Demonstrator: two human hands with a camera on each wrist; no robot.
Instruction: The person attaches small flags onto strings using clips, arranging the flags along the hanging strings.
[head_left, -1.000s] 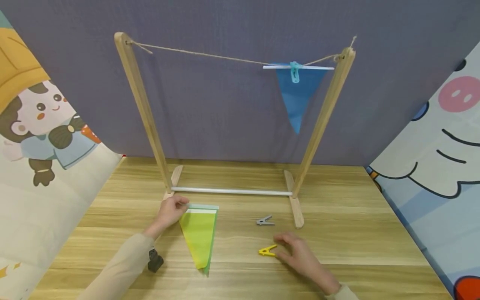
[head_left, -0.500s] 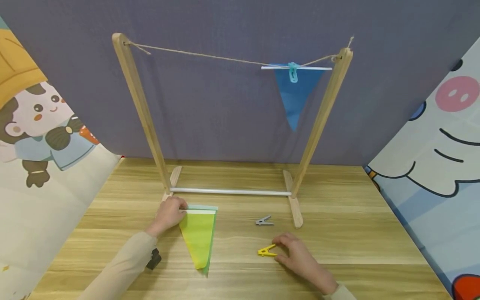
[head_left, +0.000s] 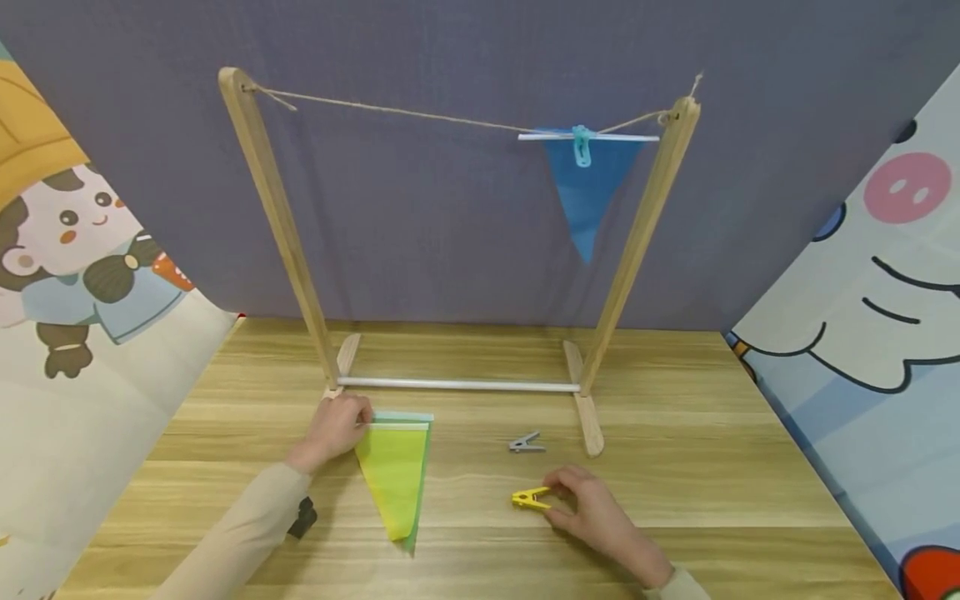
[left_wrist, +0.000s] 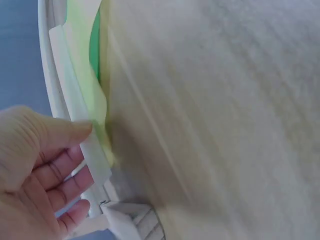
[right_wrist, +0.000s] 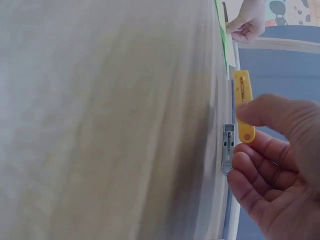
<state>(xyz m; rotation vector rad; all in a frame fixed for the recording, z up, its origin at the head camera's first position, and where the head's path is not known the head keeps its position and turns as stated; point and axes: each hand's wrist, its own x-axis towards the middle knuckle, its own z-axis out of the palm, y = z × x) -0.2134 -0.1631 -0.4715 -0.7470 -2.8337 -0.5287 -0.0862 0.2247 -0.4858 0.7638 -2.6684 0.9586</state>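
My left hand (head_left: 333,429) pinches the top left corner of a yellow pennant (head_left: 392,479), at the white strip (left_wrist: 75,85) along its upper edge. Under it lies a green pennant (head_left: 411,546), mostly hidden, with its own pale strip showing behind. My right hand (head_left: 600,517) holds a yellow clothespin (head_left: 529,498) between thumb and fingers; the right wrist view shows the thumb pressed on the clothespin (right_wrist: 244,100). A grey clothespin (head_left: 526,443) lies on the table just beyond.
Behind stands a wooden frame (head_left: 277,208) with a string (head_left: 405,110) across its top and a white rod (head_left: 459,384) low down. A blue pennant (head_left: 585,200) hangs near the right post from a light blue clothespin (head_left: 581,147).
My right hand has closed on the yellow clothespin and lifted it slightly. The yellow pennant's top edge has tilted up a little in my left hand.
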